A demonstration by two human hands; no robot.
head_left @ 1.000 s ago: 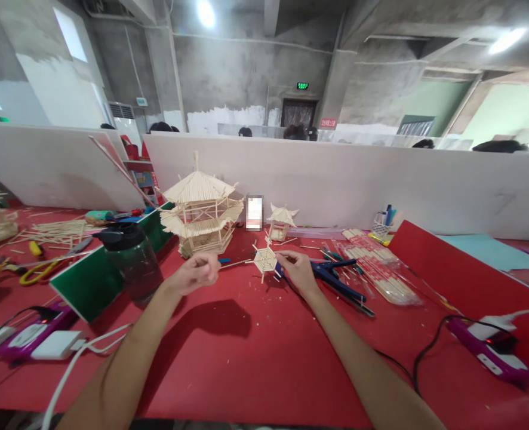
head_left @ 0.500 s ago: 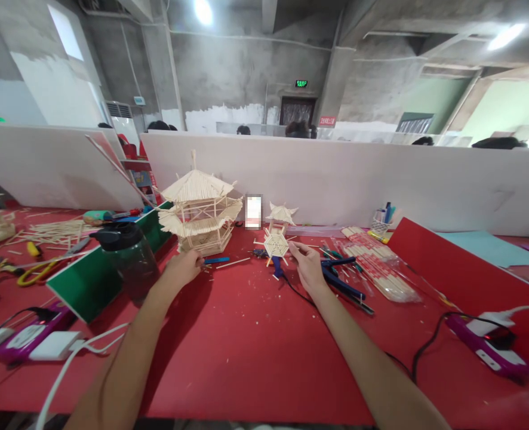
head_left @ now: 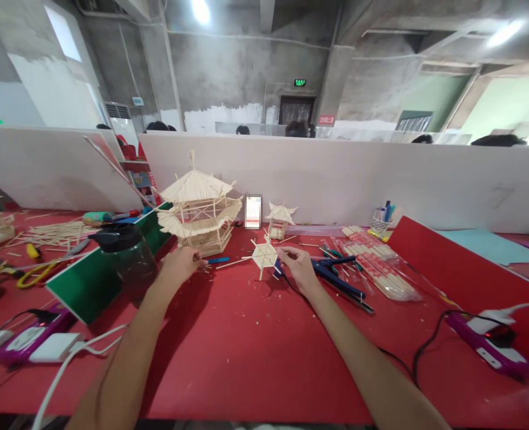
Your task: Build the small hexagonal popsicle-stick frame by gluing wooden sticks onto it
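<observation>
My right hand (head_left: 298, 267) pinches the right edge of a hexagonal, web-like frame of thin wooden sticks (head_left: 264, 255), tilted up above the table. Behind the frame, partly covered, is a blue tool with a black cord. On the left, my left hand (head_left: 181, 264) has its fingertips pressed together near the table; anything between them is too small to make out. Just right of those fingertips lie a blue pen-like tool (head_left: 218, 260) and a thin stick (head_left: 233, 263). A large stick pavilion (head_left: 199, 209) stands behind my left hand, a small one (head_left: 282, 220) behind the frame.
Navy-blue long-handled tools (head_left: 343, 280) and bagged stick bundles (head_left: 381, 263) lie to the right. A dark bottle (head_left: 125, 263) and a green board (head_left: 89, 289) stand at left. Purple power strips (head_left: 488, 346) with cables sit on both sides. A white partition (head_left: 336, 179) closes the back.
My right hand has brought the hexagonal frame slightly left and down, uncovering the small pavilion. My left hand has shifted slightly, its fingertips still together.
</observation>
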